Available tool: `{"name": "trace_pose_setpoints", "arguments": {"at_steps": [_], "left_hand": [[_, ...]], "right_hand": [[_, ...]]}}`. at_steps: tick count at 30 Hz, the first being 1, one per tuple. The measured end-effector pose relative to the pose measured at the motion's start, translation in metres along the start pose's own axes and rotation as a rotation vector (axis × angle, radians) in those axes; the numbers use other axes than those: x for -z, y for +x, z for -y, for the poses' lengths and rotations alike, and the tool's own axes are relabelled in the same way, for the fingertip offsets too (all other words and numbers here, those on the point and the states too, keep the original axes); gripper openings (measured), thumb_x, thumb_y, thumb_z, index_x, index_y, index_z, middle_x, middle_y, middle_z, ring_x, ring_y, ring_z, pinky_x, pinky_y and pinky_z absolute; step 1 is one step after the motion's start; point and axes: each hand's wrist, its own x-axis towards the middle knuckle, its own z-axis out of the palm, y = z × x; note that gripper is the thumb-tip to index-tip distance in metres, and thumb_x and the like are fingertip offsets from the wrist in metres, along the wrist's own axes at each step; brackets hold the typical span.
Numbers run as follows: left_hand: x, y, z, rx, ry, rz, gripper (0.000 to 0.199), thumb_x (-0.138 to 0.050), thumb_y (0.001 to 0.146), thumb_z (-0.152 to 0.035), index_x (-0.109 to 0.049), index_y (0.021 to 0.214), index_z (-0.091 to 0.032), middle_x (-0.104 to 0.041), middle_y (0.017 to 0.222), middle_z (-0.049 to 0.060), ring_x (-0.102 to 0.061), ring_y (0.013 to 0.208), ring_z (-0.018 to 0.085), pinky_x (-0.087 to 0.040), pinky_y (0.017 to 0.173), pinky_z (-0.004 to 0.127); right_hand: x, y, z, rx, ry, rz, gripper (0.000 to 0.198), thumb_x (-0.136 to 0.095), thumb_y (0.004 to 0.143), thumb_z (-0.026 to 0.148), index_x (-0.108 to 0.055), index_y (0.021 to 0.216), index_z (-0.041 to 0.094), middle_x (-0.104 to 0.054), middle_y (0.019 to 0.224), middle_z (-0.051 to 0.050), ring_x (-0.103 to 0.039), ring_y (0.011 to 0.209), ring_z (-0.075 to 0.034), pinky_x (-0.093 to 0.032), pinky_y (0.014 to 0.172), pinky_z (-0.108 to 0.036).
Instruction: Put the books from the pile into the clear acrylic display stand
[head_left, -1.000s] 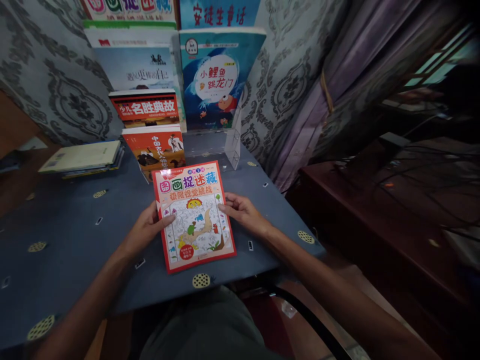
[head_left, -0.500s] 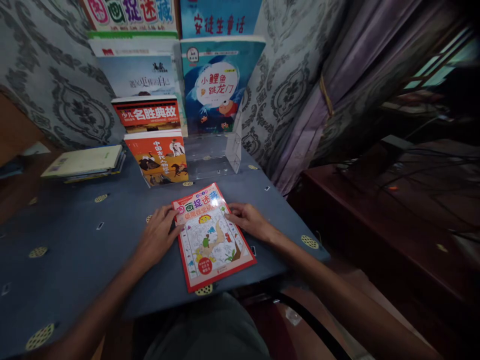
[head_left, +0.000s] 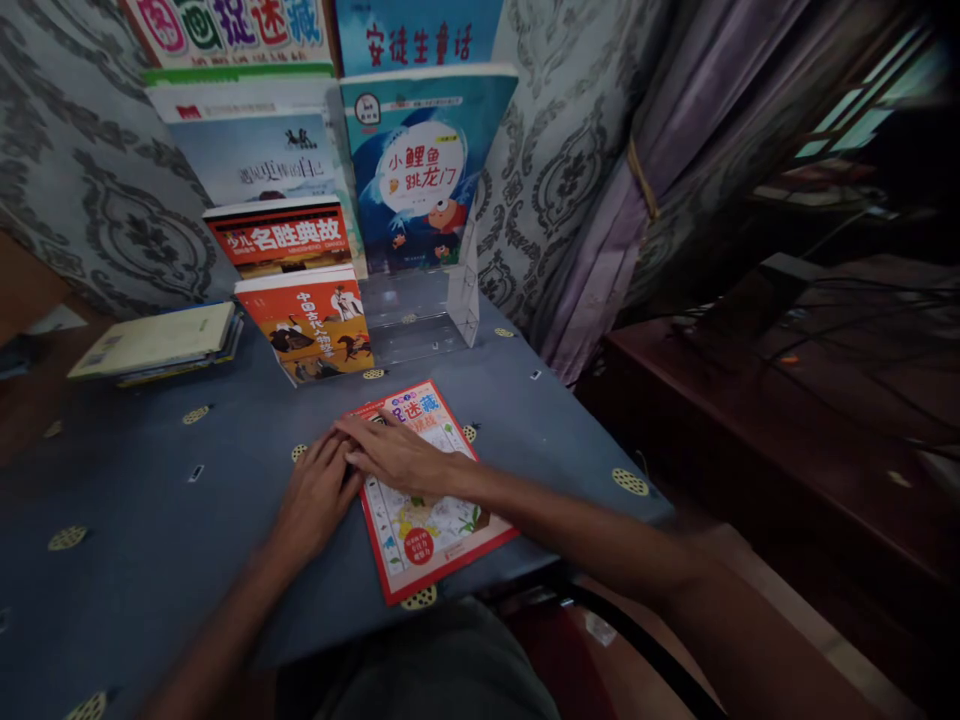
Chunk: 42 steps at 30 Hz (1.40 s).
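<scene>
A thin picture book [head_left: 442,572] with a red border and a drawn cover lies closed on the table in front of me. My left hand [head_left: 319,490] rests at the book's left edge with its fingers stretched forward. Across the cover reaches my right hand [head_left: 401,455], its fingers extended to the upper left edge, where the fingertips meet my left hand. Its fingers look spread, not wrapped round anything. The hand and forearm hide part of the cover title and the middle of the drawing.
A clear plastic rack [head_left: 466,305] stands behind the book, holding several upright books, among them an orange book [head_left: 315,330] and a blue book [head_left: 420,170]. A small stack of books [head_left: 161,335] lies on the left of the blue-grey tablecloth [head_left: 172,540]. A purple curtain [head_left: 600,270] hangs at right.
My right hand has moved left from the book's right edge across the cover to its upper left edge. My left hand stays at the left edge. The view has shifted slightly.
</scene>
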Motion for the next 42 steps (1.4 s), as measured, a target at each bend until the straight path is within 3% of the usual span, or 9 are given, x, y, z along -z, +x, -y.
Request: {"name": "trace_pose_setpoints", "arguments": {"at_steps": [6, 11, 16, 19, 22, 25, 28, 37, 42], "left_hand": [[0.003, 0.001, -0.001, 0.029, 0.032, 0.062, 0.040, -0.045, 0.102, -0.042, -0.059, 0.131, -0.019, -0.063, 0.140, 0.013, -0.054, 0.133, 0.032, -0.048, 0.105, 0.052], [0.005, 0.002, -0.001, 0.030, 0.038, 0.057, 0.042, -0.041, 0.103, -0.043, -0.058, 0.133, -0.019, -0.061, 0.142, 0.013, -0.052, 0.134, 0.031, -0.047, 0.106, 0.052], [0.015, 0.012, -0.004, 0.011, 0.080, 0.131, 0.041, -0.043, 0.102, -0.044, -0.062, 0.127, -0.018, -0.063, 0.135, 0.015, -0.052, 0.130, 0.034, -0.049, 0.099, 0.054], [0.015, 0.032, -0.016, -0.079, 0.073, 0.160, 0.038, -0.044, 0.102, -0.041, -0.062, 0.125, -0.018, -0.062, 0.133, 0.016, -0.047, 0.133, 0.035, -0.044, 0.104, 0.055], [0.005, 0.061, -0.033, -0.168, 0.045, 0.205, 0.039, -0.045, 0.101, -0.041, -0.061, 0.129, -0.018, -0.058, 0.132, 0.016, -0.047, 0.128, 0.034, -0.042, 0.105, 0.053], [-0.009, 0.087, -0.049, -0.153, 0.053, 0.231, 0.044, -0.044, 0.101, -0.041, -0.058, 0.136, -0.017, -0.056, 0.119, 0.017, -0.049, 0.113, 0.033, -0.044, 0.100, 0.052], [-0.015, 0.098, -0.063, -0.195, 0.078, 0.233, 0.042, -0.043, 0.102, -0.039, -0.060, 0.134, -0.018, -0.053, 0.114, 0.015, -0.047, 0.108, 0.031, -0.044, 0.098, 0.052], [0.002, 0.043, -0.120, -0.487, -0.078, 0.358, 0.041, -0.045, 0.102, -0.037, -0.056, 0.140, -0.026, -0.053, 0.104, 0.009, -0.045, 0.098, 0.026, -0.044, 0.094, 0.046], [0.008, 0.029, -0.130, -0.550, -0.121, 0.373, 0.040, -0.047, 0.102, -0.031, -0.054, 0.142, -0.032, -0.056, 0.109, 0.009, -0.046, 0.100, 0.026, -0.039, 0.101, 0.049]], "right_hand": [[0.014, -0.023, -0.037, -0.174, -0.105, -0.022, 0.046, -0.042, 0.106, 0.033, -0.042, 0.150, 0.018, -0.047, 0.155, -0.019, -0.045, 0.144, -0.029, -0.024, 0.121, -0.061], [0.036, -0.050, -0.079, -0.315, -0.081, -0.088, 0.044, -0.033, 0.107, 0.029, -0.044, 0.148, 0.019, -0.057, 0.147, -0.014, -0.056, 0.134, -0.025, -0.025, 0.122, -0.056], [0.044, -0.057, -0.110, -0.242, 0.117, -0.183, 0.042, -0.030, 0.106, 0.033, -0.052, 0.139, 0.018, -0.064, 0.138, -0.012, -0.060, 0.128, -0.023, -0.040, 0.115, -0.051], [0.044, -0.056, -0.118, -0.194, 0.245, -0.232, 0.042, -0.030, 0.106, 0.037, -0.052, 0.138, 0.020, -0.067, 0.135, -0.011, -0.062, 0.126, -0.022, -0.047, 0.109, -0.046], [0.043, -0.057, -0.123, -0.175, 0.302, -0.255, 0.042, -0.030, 0.106, 0.040, -0.051, 0.138, 0.021, -0.067, 0.134, -0.011, -0.062, 0.125, -0.021, -0.047, 0.109, -0.044], [0.042, -0.058, -0.124, -0.164, 0.285, -0.247, 0.042, -0.030, 0.107, 0.040, -0.052, 0.137, 0.021, -0.066, 0.135, -0.010, -0.061, 0.126, -0.021, -0.046, 0.110, -0.045], [0.043, -0.058, -0.123, -0.153, 0.265, -0.237, 0.042, -0.031, 0.106, 0.036, -0.051, 0.138, 0.018, -0.065, 0.137, -0.011, -0.059, 0.128, -0.021, -0.044, 0.111, -0.044], [0.047, -0.056, -0.114, -0.223, 0.250, -0.210, 0.038, -0.037, 0.106, 0.032, -0.051, 0.139, 0.019, -0.064, 0.139, -0.009, -0.059, 0.128, -0.020, -0.044, 0.112, -0.043], [0.045, -0.056, -0.116, -0.203, 0.238, -0.234, 0.039, -0.039, 0.105, 0.034, -0.054, 0.136, 0.016, -0.066, 0.136, -0.011, -0.061, 0.124, -0.020, -0.046, 0.108, -0.040]]}}
